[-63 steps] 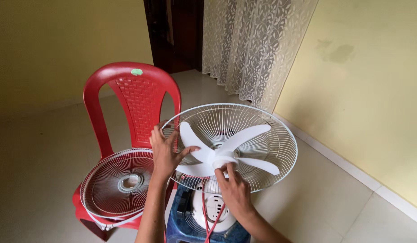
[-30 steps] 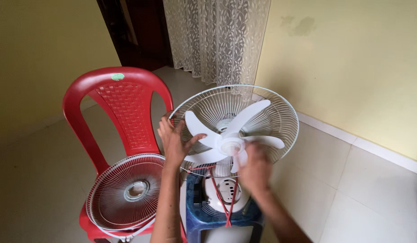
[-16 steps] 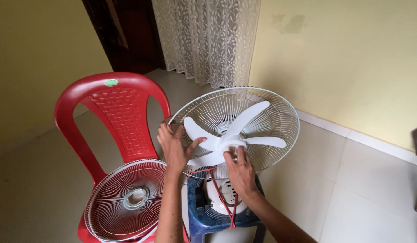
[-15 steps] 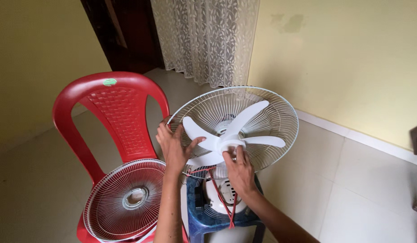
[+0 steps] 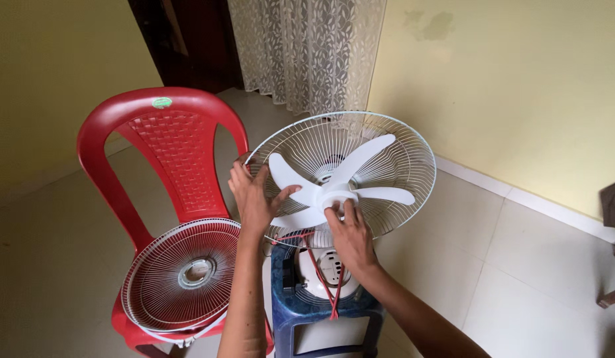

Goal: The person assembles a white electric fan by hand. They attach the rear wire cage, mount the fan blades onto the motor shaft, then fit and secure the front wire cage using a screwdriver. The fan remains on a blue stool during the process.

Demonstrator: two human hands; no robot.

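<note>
My right hand (image 5: 349, 233) pinches the hub of the white plastic fan blade (image 5: 334, 192); my left hand (image 5: 256, 197), fingers spread, steadies one blade. It sits in the round white wire rear guard (image 5: 413, 166), above the blue plastic stool (image 5: 321, 315). The detached front grille (image 5: 181, 275) rests on the red plastic chair (image 5: 168, 146).

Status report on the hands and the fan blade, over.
Left hand flat on white fan blade. Right hand pinching the blade hub. Rear grille behind; front grille off, on red chair.
</note>
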